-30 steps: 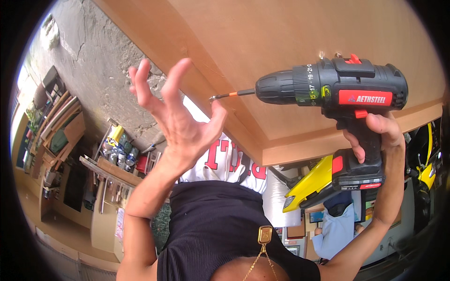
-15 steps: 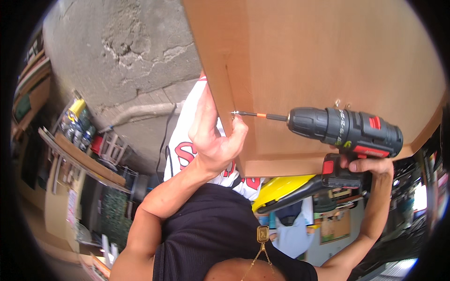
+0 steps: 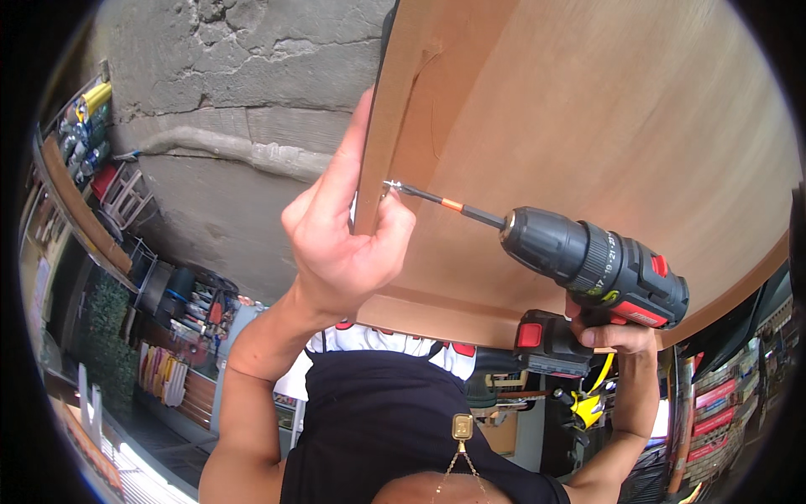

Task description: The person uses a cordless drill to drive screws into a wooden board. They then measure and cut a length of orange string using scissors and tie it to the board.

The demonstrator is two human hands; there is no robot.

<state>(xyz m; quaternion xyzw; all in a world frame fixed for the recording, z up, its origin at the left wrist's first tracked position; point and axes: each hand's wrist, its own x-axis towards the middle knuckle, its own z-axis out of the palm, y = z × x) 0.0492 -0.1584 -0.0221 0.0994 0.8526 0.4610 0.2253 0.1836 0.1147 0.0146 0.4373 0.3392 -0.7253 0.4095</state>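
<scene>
A brown wooden panel (image 3: 588, 118) with a raised frame edge fills the upper right. My left hand (image 3: 348, 244) is closed round its left edge, fingers behind and thumb in front. Beside the thumb tip sits a small silvery metal piece (image 3: 392, 185), too small to name surely. The long bit (image 3: 451, 204), dark with an orange band, meets that piece at its tip. It is fitted in a black and red cordless drill (image 3: 596, 265), which slants down to the right. My right hand (image 3: 617, 338) grips the drill's handle, above its battery (image 3: 552, 344).
A cracked grey concrete surface (image 3: 252, 76) with a pipe (image 3: 227, 149) lies at the upper left. Shelves, a small rack (image 3: 130, 197) and stored goods line the left. A yellow object (image 3: 588, 409) and stacked items (image 3: 714, 403) are at the lower right.
The drill has shifted left and lower in view and slants more. My left hand and the panel's edge also appear further left. The bit's tip stays at the metal piece.
</scene>
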